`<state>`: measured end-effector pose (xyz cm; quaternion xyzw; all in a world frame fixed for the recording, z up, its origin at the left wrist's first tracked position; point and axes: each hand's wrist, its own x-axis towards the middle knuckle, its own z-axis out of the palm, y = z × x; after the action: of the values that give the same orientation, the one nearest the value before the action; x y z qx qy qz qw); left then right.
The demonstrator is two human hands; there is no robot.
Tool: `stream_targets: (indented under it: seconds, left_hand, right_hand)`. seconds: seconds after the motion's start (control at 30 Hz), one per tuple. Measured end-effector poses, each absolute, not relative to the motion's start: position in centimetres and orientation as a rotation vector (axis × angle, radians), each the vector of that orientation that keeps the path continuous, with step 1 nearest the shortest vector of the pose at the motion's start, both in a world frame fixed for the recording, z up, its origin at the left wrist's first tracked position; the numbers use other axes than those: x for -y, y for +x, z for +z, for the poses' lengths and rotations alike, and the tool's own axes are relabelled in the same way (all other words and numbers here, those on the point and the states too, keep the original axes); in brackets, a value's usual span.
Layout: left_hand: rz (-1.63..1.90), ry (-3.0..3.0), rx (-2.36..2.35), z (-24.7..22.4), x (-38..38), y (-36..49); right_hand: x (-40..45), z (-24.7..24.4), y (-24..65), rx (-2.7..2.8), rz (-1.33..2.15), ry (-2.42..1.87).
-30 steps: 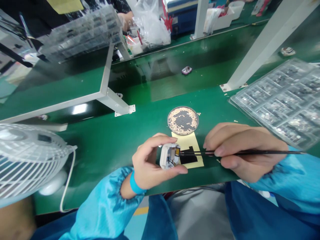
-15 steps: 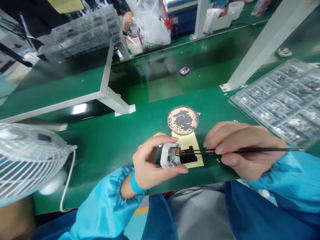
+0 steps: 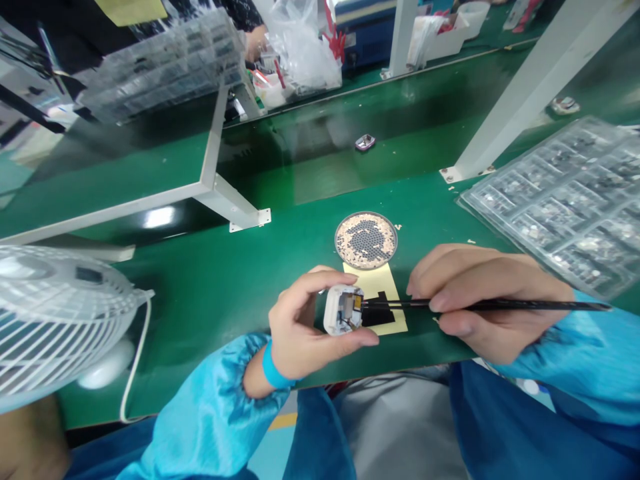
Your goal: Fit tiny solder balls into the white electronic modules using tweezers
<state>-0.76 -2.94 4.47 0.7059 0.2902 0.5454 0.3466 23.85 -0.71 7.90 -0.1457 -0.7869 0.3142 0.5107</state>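
Between the thumb and fingers of my left hand [image 3: 297,320] is a small white device housing [image 3: 333,312], its open side turned right and showing electronic parts inside. My right hand [image 3: 493,300] grips black tweezers [image 3: 520,305], held level with their tips pointing left. Those tips reach the open side of the housing; whether they pinch anything there is too small to tell. Under the tweezers lies a yellow paper sheet [image 3: 399,320] with black pieces [image 3: 383,313] on it. Just beyond the sheet stands a round perforated dish [image 3: 367,240] strewn with small beige bits.
A white fan [image 3: 65,327] stands at the left beside a shelf leg [image 3: 237,207]. At the right lies a clear compartment tray [image 3: 560,200] of small parts. A small device part [image 3: 365,142] rests farther back. Another person's hand [image 3: 256,43] shows at the top.
My left hand and the white housing have shifted slightly right. The tweezers' tips look closer together now. The small device part at the back has moved a little left.
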Motion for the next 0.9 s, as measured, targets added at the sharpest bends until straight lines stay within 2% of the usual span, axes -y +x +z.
stream_targets:
  seconds: [0.9]
  left_hand:
    - [1.45, 1.775, -0.775, 4.48, 3.04, -0.64]
  right_hand:
    - [0.67, 7.59, 23.9, 1.867, 0.74, -0.309]
